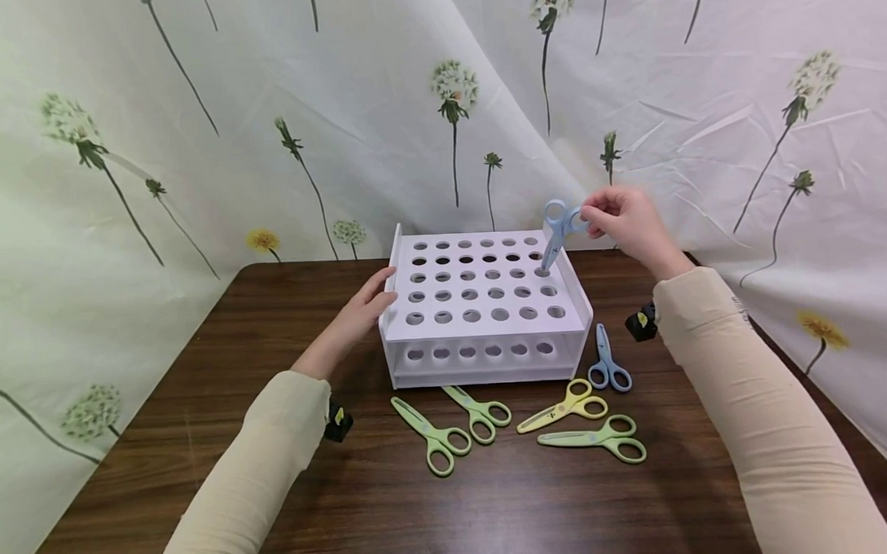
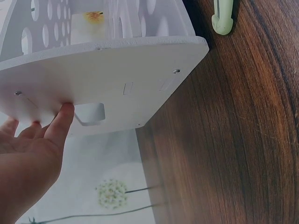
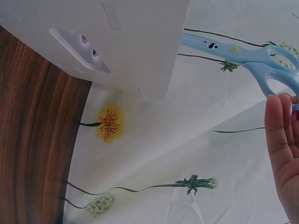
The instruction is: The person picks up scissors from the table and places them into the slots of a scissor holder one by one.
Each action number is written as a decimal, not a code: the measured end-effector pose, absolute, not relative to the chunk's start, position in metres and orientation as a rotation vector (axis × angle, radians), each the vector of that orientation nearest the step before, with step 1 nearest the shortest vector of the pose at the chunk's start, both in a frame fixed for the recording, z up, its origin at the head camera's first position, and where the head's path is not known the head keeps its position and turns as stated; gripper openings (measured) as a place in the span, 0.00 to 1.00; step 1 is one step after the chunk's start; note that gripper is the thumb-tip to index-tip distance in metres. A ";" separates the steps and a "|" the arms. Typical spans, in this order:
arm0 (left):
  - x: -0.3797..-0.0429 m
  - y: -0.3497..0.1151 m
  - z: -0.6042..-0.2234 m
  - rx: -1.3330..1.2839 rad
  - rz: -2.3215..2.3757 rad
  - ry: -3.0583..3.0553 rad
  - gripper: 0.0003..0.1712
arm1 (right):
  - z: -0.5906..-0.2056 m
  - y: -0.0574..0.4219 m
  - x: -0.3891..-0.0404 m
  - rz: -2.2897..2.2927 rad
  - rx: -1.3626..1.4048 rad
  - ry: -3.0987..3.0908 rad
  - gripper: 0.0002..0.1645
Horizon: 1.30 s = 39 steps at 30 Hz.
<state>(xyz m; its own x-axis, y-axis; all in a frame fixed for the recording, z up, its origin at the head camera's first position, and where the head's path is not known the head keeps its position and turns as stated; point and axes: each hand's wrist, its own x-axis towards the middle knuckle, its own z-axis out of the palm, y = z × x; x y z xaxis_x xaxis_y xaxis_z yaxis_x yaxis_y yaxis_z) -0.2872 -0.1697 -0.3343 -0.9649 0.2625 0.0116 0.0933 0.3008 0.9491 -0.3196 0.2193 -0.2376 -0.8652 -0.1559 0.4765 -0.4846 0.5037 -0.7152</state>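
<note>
A white rack [image 1: 481, 304] with rows of round holes stands on the table. My right hand [image 1: 627, 223] pinches one handle loop of a pair of light blue scissors [image 1: 557, 234]. The scissors tilt blade-down, their tip at a hole near the rack's right side; whether it has entered the hole I cannot tell. In the right wrist view the blue scissors [image 3: 238, 52] show a small printed picture on the blade. My left hand [image 1: 357, 317] rests its fingers against the rack's left side panel, and in the left wrist view its fingertips [image 2: 67, 112] touch that panel near a cut-out slot.
Before the rack lie green scissors [image 1: 428, 431], more green scissors [image 1: 479, 410], yellow scissors [image 1: 558, 411] and a third green pair [image 1: 592, 439]. Another blue pair [image 1: 604, 361] lies by the rack's right front corner. A dandelion-print cloth [image 1: 379, 108] hangs behind the dark wooden table [image 1: 393, 523].
</note>
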 end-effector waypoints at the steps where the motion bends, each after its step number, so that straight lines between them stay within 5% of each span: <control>1: -0.287 -0.170 -0.334 0.335 1.743 2.417 0.30 | -0.238 0.219 -0.320 1.300 0.529 -2.407 0.11; 39: -0.284 -0.169 -0.332 0.337 1.753 2.392 0.31 | -0.263 0.211 -0.332 1.194 0.423 -2.576 0.11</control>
